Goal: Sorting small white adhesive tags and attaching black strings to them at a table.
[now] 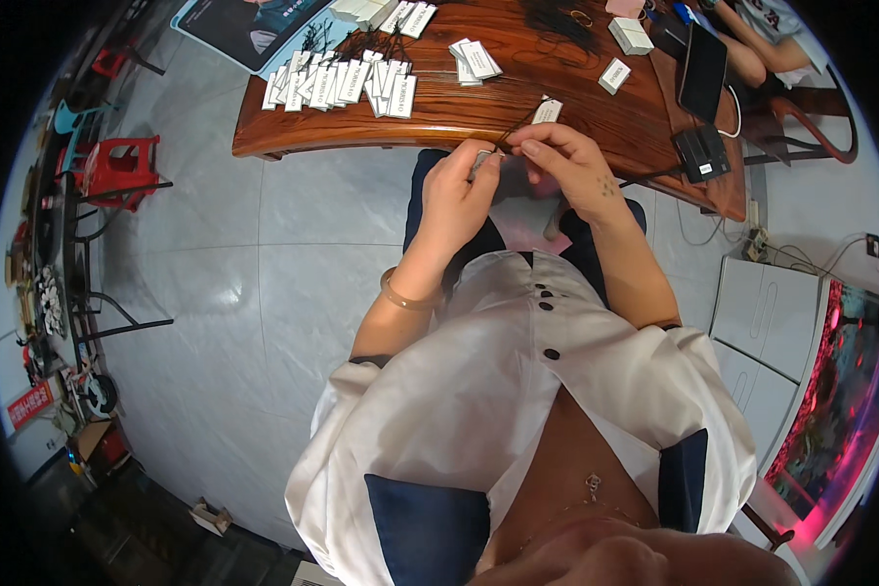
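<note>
Cording step, by judgement: left hand (457, 188) pinches a small pale piece (480, 162); right hand (574, 168), perhaps black cord (516, 128). White tag (548, 110): one o'clock. Next move calls for steady fingertips.

Exposure: moderately bright, even indoor light; source out of view.
Pale grey marbled tile floor (205, 332): soft whitish glare patch.
Glossy reddish-brown wooden table (547, 73): slight sheen; front edge bowed.
Pink-and-red lit glass panel (840, 410): saturated local glow.
Bare fingers (549, 156): reasonably sharp; detail between unclear.
Lower left: dim.
Rim: black vignette, stretched shapes.
</note>
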Demonstrator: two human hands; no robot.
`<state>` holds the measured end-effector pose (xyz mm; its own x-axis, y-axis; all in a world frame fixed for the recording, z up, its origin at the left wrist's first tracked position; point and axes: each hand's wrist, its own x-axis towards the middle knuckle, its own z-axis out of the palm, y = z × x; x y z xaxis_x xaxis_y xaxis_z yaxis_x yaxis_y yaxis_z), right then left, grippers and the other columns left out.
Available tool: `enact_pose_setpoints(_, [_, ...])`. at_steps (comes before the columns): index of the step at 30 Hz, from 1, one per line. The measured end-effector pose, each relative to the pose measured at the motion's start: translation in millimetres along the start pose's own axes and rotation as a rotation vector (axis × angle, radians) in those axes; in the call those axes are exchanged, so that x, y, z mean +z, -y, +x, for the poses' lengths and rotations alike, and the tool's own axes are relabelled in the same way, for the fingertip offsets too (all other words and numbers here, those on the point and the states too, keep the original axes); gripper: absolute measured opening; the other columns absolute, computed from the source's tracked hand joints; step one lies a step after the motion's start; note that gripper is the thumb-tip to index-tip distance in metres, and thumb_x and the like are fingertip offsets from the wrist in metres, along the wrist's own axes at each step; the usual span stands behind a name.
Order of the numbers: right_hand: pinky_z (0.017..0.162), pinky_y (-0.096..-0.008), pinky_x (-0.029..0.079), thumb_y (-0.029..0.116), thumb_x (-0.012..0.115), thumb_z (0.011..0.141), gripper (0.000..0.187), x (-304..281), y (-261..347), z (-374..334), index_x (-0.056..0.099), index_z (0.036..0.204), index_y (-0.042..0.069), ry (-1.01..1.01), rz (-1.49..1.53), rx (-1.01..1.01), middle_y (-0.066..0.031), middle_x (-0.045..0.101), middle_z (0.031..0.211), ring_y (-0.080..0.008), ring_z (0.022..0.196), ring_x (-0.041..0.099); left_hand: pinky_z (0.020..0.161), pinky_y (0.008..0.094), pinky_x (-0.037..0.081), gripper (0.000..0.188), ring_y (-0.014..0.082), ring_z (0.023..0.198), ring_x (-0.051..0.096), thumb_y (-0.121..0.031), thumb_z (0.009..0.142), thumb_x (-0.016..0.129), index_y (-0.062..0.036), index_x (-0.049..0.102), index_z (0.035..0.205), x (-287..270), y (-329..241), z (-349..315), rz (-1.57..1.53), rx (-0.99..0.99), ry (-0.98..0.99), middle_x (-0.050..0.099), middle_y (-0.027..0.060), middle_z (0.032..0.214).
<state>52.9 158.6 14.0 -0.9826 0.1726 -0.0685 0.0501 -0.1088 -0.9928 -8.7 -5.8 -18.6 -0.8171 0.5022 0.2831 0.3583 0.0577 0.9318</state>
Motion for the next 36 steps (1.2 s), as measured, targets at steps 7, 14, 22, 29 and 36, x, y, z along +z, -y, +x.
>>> enact_pose_setpoints(7, [0.061, -0.0199, 0.044, 0.018, 0.061, 0.091, 0.023, 8, -1, 2, 0.065, 0.102, -0.001, 0.013, 0.014, -0.008, -0.0028, 0.064, 0.089, -0.0073, 0.067, 0.052, 0.058, 0.0336, 0.043, 0.008, 0.0226, 0.059, 0.057, -0.01, 0.085, 0.061, -0.0036, 0.062, 0.089, -2, -11, 3, 0.332, 0.257, -0.053, 0.059, 0.0088, 0.069])
enact_pose_setpoints(14, [0.061, -0.0192, 0.044, 0.019, 0.063, 0.09, 0.023, 4, -3, 4, 0.069, 0.101, -0.001, -0.024, -0.075, -0.042, -0.0041, 0.066, 0.09, -0.0068, 0.067, 0.053, 0.06, 0.0357, 0.038, 0.009, 0.0244, 0.061, 0.056, -0.014, 0.077, 0.066, -0.0085, 0.063, 0.082, 0, -8, 3, 0.578, 0.394, -0.141, 0.057, 0.0052, 0.067])
enact_pose_setpoints(22, [0.062, -0.0191, 0.046, 0.016, 0.06, 0.092, 0.021, 11, -9, 5, 0.068, 0.099, -0.002, -0.01, -0.018, -0.126, -0.0038, 0.065, 0.084, -0.0074, 0.069, 0.057, 0.057, 0.0339, 0.037, 0.012, 0.0214, 0.058, 0.054, -0.017, 0.077, 0.068, -0.0087, 0.062, 0.084, -1, -10, 3, 0.503, 0.327, -0.085, 0.055, 0.0025, 0.064])
enact_pose_setpoints(29, [0.061, -0.0219, 0.047, 0.013, 0.057, 0.093, 0.019, 6, -7, 7, 0.064, 0.092, -0.004, -0.116, -0.234, -0.286, -0.0054, 0.063, 0.078, -0.0089, 0.065, 0.058, 0.058, 0.0376, 0.045, 0.013, 0.0331, 0.066, 0.059, -0.015, 0.091, 0.057, -0.0024, 0.058, 0.093, 1, -3, 1, 0.267, 0.161, 0.069, 0.061, 0.0143, 0.073])
enact_pose_setpoints(36, [0.059, -0.0241, 0.048, 0.012, 0.057, 0.091, 0.016, 6, 6, 4, 0.064, 0.09, -0.003, -0.098, -0.375, -0.396, -0.0071, 0.063, 0.082, -0.0115, 0.064, 0.06, 0.061, 0.0412, 0.046, 0.013, 0.034, 0.07, 0.061, -0.017, 0.092, 0.054, -0.0035, 0.057, 0.092, 0, -8, 2, 0.16, -0.018, 0.171, 0.062, 0.0144, 0.074])
